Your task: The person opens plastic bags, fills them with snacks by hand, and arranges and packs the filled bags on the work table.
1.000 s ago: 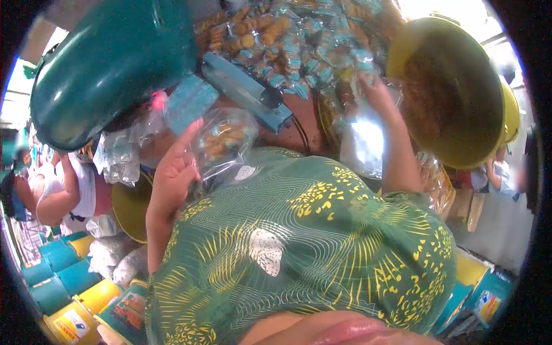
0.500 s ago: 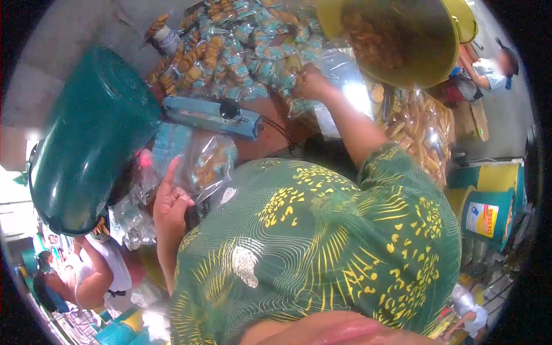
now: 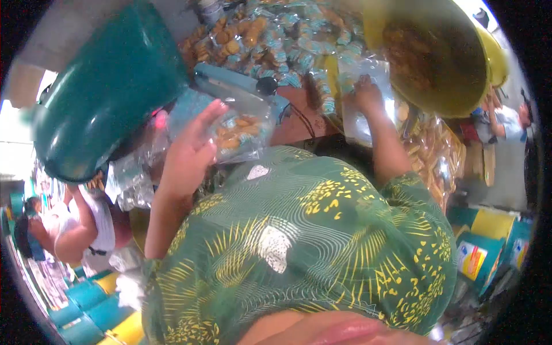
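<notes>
My left hand (image 3: 192,138) is closed at the near edge of a clear bag of round cookies (image 3: 236,135), its index finger extended along the bag. On the right, my right hand (image 3: 369,95) rests its slightly spread fingertips on a stack of clear plastic bags (image 3: 359,118). A blue sealing device (image 3: 230,83) with a black knob lies beyond the cookie bag. Behind it is a heap of small cookie packets (image 3: 282,43) with blue-and-white labels. A light-blue printed packet (image 3: 187,109) is partly behind my left hand.
A large green tub (image 3: 115,86) lies tipped at the left. At the right stands a yellow tub (image 3: 437,63) with brown contents, and below it a bag of long snacks (image 3: 434,152). People (image 3: 75,224) are at both sides, near green and yellow buckets (image 3: 486,253).
My right hand moved from the packet heap onto the clear bags. My left hand came up over the edge of the cookie bag. The head view shifted between frames.
</notes>
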Demonstrator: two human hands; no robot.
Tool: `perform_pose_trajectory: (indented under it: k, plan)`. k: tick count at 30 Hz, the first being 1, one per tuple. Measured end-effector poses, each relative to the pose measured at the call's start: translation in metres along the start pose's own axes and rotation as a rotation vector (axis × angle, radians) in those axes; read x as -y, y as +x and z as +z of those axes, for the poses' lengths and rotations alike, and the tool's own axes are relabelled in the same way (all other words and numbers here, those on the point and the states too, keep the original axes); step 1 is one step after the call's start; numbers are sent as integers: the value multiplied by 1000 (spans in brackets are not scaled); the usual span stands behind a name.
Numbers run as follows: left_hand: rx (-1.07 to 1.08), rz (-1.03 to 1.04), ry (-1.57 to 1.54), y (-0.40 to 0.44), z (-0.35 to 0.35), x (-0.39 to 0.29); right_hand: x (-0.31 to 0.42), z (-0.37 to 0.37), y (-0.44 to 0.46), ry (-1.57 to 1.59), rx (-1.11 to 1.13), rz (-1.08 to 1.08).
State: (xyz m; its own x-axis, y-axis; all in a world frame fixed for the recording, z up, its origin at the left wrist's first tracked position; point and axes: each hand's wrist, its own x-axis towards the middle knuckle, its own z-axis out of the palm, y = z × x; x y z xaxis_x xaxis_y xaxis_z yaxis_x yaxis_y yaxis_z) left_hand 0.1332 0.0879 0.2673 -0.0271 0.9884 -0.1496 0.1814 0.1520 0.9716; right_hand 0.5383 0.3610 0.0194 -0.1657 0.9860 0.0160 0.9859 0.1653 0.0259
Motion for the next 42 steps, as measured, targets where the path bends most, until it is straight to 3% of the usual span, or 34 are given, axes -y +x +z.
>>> perform_pose_trajectory:
  k: [1, 5, 8, 11, 13, 14, 15, 17, 19, 22, 23, 24, 28, 30, 33, 36, 39, 40, 41, 42]
  plan:
    - [23, 54, -15, 2, 3, 2, -4, -5, 0, -86, -6, -103]
    - [147, 144, -101, 11, 28, -18, 9, -59, -19, 87, 166, -19]
    - [194, 186, -42, 33, 33, 3, -33, -33, 4, 76, 122, -273]
    - [136, 186, 42, 42, 36, 30, -15, -121, -11, 631, 160, -332]
    - [63, 72, 39, 32, 41, 28, 3, -131, -3, 1051, 22, -510]
    - [32, 10, 39, 26, 43, 27, 18, -173, -18, 952, -106, -593]
    - [-7, 112, 195, 21, 44, 28, 38, -211, -37, 853, -234, -668]
    - [-80, 323, 513, 16, 47, 31, 77, -211, -51, 1632, 190, -785]
    - [-123, 170, 219, 10, 54, 43, 129, -218, -69, 2074, 716, -614]
    - [-131, -75, -118, -4, 67, 28, 181, -209, -75, 1366, 182, -1162]
    - [-167, 3, -88, -11, 72, 17, 190, -201, -76, 1071, -81, -1297]
    - [-202, 82, -59, -13, 75, 9, 193, -201, -79, 1029, 1, -1209]
    - [-255, -6, -409, -17, 75, 19, 181, -233, -73, 444, 78, -1288]
    - [-193, 62, -314, -8, 78, 20, 190, -242, -83, 62, 206, -1303]
    - [-82, 24, 70, 3, 79, 11, 194, -228, -90, -248, 92, -1427]
    - [-37, 88, 197, 8, 71, 17, 181, -212, -79, -26, -176, -1543]
    - [-66, 126, 78, 4, 54, 28, 157, -248, -52, 841, 235, -1200]
    - [-79, 72, -27, 0, 51, 27, 152, -256, -37, 966, 300, -871]
    - [-102, 43, -92, -2, 53, 25, 147, -244, 1, 863, 71, -806]
    - [-127, 15, -159, -5, 54, 22, 146, -231, 32, 725, -138, -608]
